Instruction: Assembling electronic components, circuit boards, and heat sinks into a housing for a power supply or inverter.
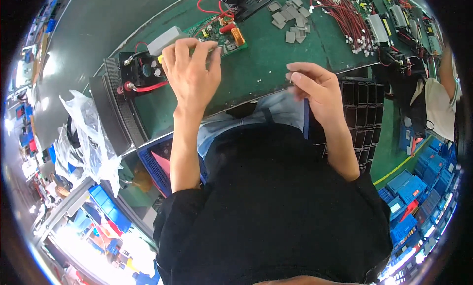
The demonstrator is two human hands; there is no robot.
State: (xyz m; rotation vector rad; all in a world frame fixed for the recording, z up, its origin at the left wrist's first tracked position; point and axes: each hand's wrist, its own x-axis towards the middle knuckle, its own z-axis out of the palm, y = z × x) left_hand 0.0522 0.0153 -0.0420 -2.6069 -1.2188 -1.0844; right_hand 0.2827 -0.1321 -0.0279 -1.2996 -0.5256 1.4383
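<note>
A green circuit board (237, 37) with coils, a red part and red wires lies on the green worktable, left of centre. Over its near edge my left hand (192, 73) is closed, with bent fingers and the thumb at the edge; the fingers hide part of the board. A pale grey block (165, 40) stands just beyond that hand. Above the table's front edge my right hand (318, 88) is closed in a loose pinch; whatever lies between thumb and fingers is too small to make out. Black finned housing (118, 108) with red and black terminals sits left of my left hand.
Grey square pads (291, 19) lie scattered at the back, with a bundle of red wires (340, 19) to their right. More boards (382, 29) line the right end. A black grid rack (362, 117) stands below the table edge; blue bins (411, 189) are stacked farther right.
</note>
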